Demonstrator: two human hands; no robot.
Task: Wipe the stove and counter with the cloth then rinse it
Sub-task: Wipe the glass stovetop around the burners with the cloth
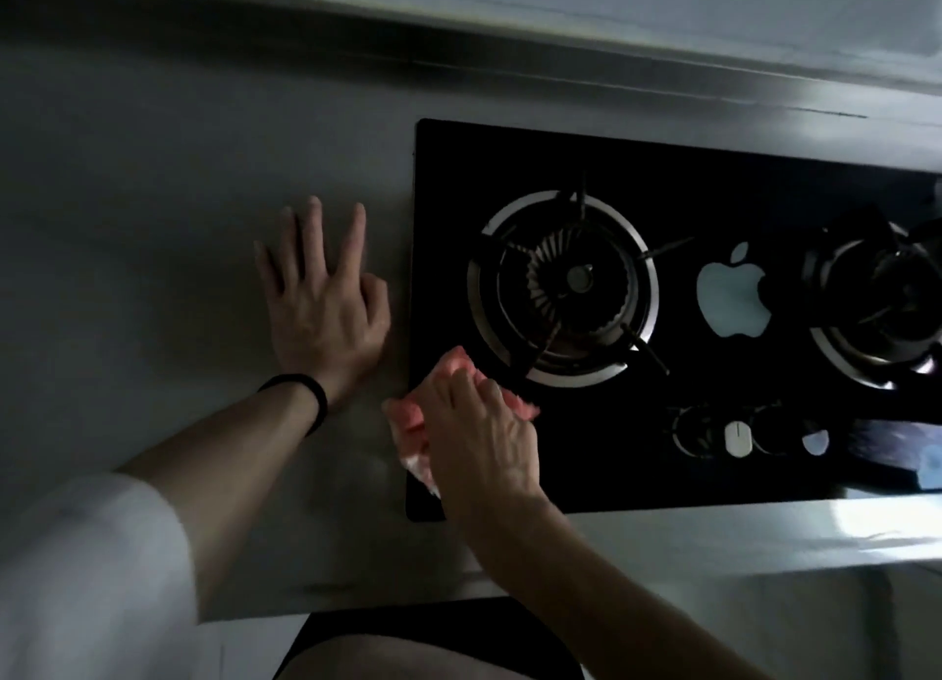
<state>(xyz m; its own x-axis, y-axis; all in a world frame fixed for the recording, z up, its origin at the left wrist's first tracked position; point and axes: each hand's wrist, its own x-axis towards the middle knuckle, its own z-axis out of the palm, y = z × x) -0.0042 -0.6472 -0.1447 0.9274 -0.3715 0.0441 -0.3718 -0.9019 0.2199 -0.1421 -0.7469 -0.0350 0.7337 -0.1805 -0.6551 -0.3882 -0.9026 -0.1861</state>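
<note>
Right hand (481,437) grips pink cloth (415,419) at near-left corner of black stove (637,475), beside left burner (563,284). Left hand (321,297) spread flat on grey counter (153,220), left of stove. Knobs (737,439) near-right; right burner (887,302) further right.

Two hands (326,317) (484,440), two burners (563,282) (887,292) — one cloth (408,419).

apple logo (734,292) on the black stove (586,455)
</note>
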